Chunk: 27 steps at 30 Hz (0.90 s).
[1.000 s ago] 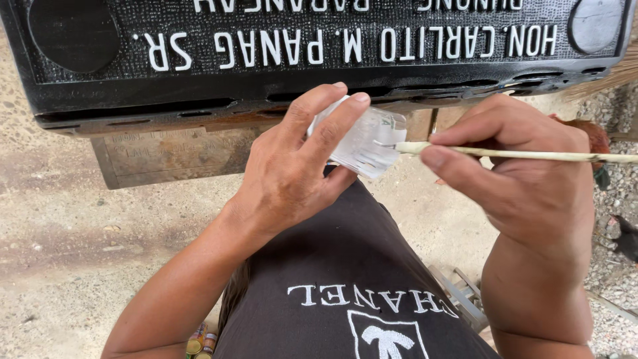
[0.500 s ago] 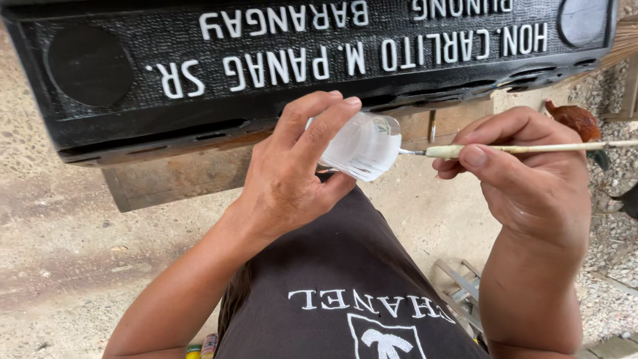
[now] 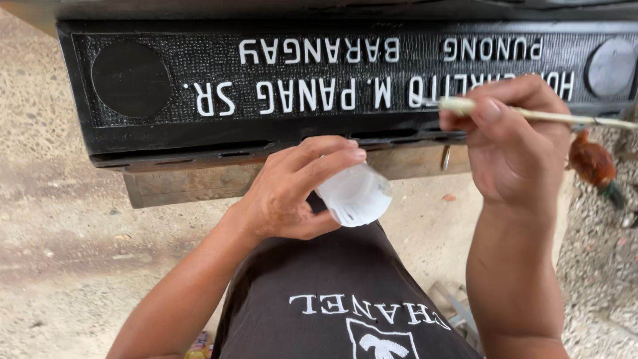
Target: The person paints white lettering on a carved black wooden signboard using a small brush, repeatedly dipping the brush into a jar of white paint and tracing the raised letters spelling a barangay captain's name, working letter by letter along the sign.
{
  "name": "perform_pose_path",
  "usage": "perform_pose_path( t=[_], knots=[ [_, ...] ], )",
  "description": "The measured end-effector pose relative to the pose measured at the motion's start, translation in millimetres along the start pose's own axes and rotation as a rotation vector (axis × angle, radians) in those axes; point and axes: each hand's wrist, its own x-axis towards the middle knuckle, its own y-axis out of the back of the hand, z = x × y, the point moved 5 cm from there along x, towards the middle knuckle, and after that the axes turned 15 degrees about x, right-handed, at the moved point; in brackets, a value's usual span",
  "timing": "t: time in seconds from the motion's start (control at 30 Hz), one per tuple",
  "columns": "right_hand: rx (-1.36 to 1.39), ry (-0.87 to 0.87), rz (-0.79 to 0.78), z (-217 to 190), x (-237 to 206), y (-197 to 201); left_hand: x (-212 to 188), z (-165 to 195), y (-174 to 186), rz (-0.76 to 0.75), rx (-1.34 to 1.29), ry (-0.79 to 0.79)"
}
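My left hand [image 3: 292, 189] grips a small clear plastic cup [image 3: 355, 195] of white paint, tilted on its side above my lap. My right hand [image 3: 512, 143] pinches a thin wooden-handled brush [image 3: 551, 116] near its tip. The tip rests at the raised white lettering on the right part of a long black moulded panel [image 3: 319, 139]. The brush handle runs out to the right edge. The panel has a textured face, raised white letters and a smooth round disc [image 3: 131, 80] near each end.
The panel rests on a wooden plank [image 3: 193, 186] above a bare concrete floor [image 3: 60, 252]. My black printed shirt [image 3: 339, 299] fills the bottom centre. A reddish-brown chicken [image 3: 593, 165] stands on gravel at the right, just beyond my right hand.
My right hand has lifted the brush out of the cup and up to the panel's lettering. My left hand has lowered the cup slightly towards my lap. The view has shifted closer to the panel.
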Motion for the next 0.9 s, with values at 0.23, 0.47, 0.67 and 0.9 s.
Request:
perform_pose_path(
  t=[0.23,0.47,0.67,0.9],
  knots=[
    [-0.417,-0.042,0.016,16.4,81.7,0.3,4.5,-7.6,-19.7,0.165,0.034,0.039],
    [-0.588,0.015,-0.202,26.2,108.2,-10.7,5.6,-12.3,-26.7,0.206,0.062,0.091],
    [-0.767,-0.049,-0.157,29.3,113.0,-14.2,12.2,-17.2,-21.9,0.16,0.066,0.112],
    [-0.729,0.052,-0.239,33.8,110.9,-20.9,11.6,-19.8,-21.6,0.172,0.053,0.114]
  ],
)
